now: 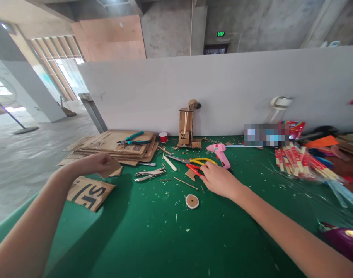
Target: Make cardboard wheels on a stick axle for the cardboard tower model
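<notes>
My left hand (100, 163) is closed on a small piece of cardboard (113, 169), above the left side of the green table. Below it lies a larger printed cardboard piece (91, 194). My right hand (216, 178) reaches to the middle of the table, its fingers around a red-handled tool (195, 171) whose kind I cannot make out. Just behind that hand are long-nosed pliers with yellow handles (203, 160). A round cardboard disc with a white rim (192, 201) lies in front, beside a thin wooden stick (185, 183).
A cardboard stack (106, 143) carries teal-handled cutters (132, 139). A metal hole punch (149, 174), a red spool (163, 137) and a pink glue gun (221, 153) lie around. A cardboard stand (186, 125) rises before the white partition (141, 96). Packaged sticks (298, 160) lie right.
</notes>
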A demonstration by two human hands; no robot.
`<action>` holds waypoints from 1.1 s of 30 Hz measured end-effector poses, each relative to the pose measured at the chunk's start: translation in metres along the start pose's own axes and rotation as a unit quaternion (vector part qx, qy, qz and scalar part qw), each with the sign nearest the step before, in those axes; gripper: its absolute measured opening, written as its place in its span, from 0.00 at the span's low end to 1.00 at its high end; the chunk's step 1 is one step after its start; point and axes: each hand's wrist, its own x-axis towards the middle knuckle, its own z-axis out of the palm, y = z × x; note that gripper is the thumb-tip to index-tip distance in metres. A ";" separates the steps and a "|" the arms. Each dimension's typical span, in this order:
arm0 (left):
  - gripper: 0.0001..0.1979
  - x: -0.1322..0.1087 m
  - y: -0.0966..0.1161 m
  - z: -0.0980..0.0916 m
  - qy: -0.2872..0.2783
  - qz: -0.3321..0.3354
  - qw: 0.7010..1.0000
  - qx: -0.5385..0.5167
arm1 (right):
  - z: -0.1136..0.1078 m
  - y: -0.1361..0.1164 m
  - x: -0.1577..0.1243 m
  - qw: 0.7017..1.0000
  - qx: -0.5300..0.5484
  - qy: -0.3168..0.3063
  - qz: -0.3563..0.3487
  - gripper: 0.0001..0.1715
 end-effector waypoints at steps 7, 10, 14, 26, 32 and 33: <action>0.17 -0.007 0.021 0.012 -0.204 0.067 0.976 0.031 | 0.011 0.003 0.001 0.999 0.032 0.004 0.030 0.22; 0.20 -0.013 0.032 0.029 -0.194 0.063 0.979 -0.012 | 0.014 0.007 0.002 0.999 0.038 -0.007 0.032 0.20; 0.17 -0.027 0.055 0.059 -0.221 0.129 0.966 -0.030 | 0.012 0.017 0.006 0.996 0.053 -0.039 0.058 0.19; 0.15 -0.058 0.089 0.132 -0.204 0.192 0.939 -0.197 | 0.001 0.018 0.003 0.984 0.034 -0.094 0.145 0.12; 0.15 -0.056 0.088 0.132 -0.147 0.118 0.927 -0.326 | 0.006 0.015 0.007 0.982 0.088 -0.044 0.159 0.14; 0.14 -0.056 0.087 0.132 -0.153 0.101 0.920 -0.345 | 0.005 0.016 0.008 0.982 0.107 -0.041 0.153 0.14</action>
